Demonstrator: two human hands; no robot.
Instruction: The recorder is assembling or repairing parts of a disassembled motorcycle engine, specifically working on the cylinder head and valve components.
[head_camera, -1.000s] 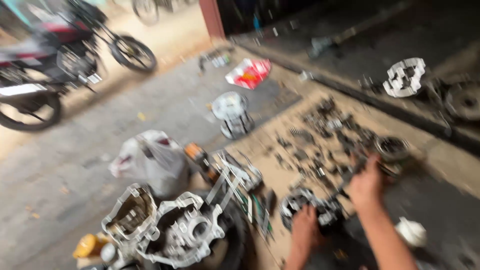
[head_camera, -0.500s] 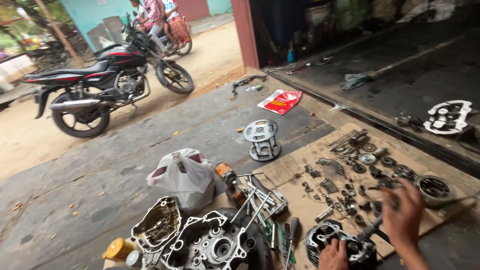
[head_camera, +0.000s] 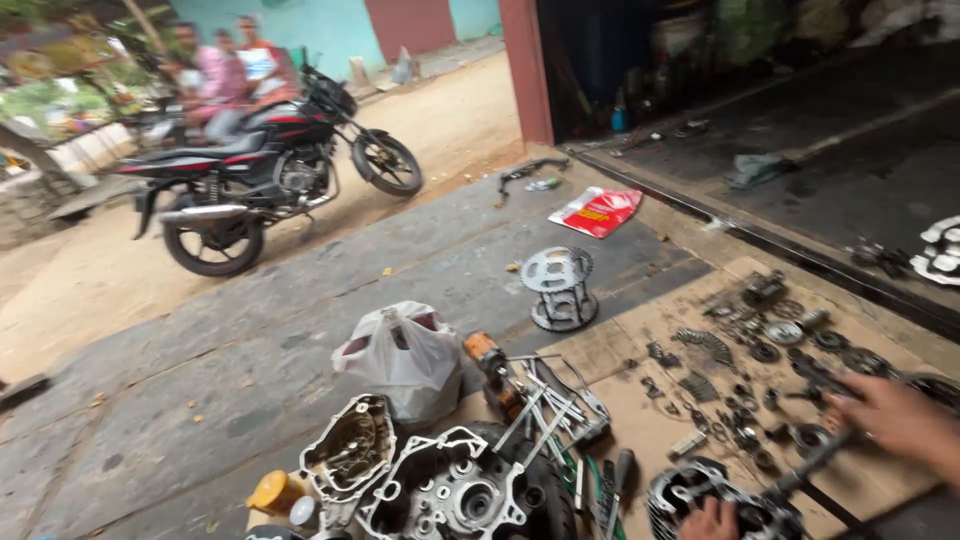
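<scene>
Fingers (head_camera: 868, 398) of the right hand (head_camera: 895, 415) are curled loosely and seem to close on the top of a dark rod (head_camera: 815, 460), though blur keeps me from being sure. That rod slants down to a round engine part (head_camera: 700, 490) at the bottom edge. Only the knuckles of the left hand (head_camera: 708, 520) show, resting on that part; whether it grips cannot be told.

Both hands work over a sheet of cardboard (head_camera: 640, 420) laid on the floor, strewn with small gears, springs and bolts (head_camera: 770, 350). Left of the engine part lie a bundle of wrenches (head_camera: 545, 410) and a screwdriver (head_camera: 620, 480). Two open crankcase halves (head_camera: 450, 490) (head_camera: 350, 450) sit further left, with a yellow can (head_camera: 272, 492) beside them. A white plastic bag (head_camera: 400, 355) stands behind them, an orange-handled tool (head_camera: 485, 352) just to its right. A sprocket (head_camera: 558, 285) stands on the concrete beyond, and a red-and-white packet (head_camera: 598, 210) lies farther off.

A black-and-red motorcycle (head_camera: 270, 175) is parked on the dirt, with people (head_camera: 225, 75) behind it.
</scene>
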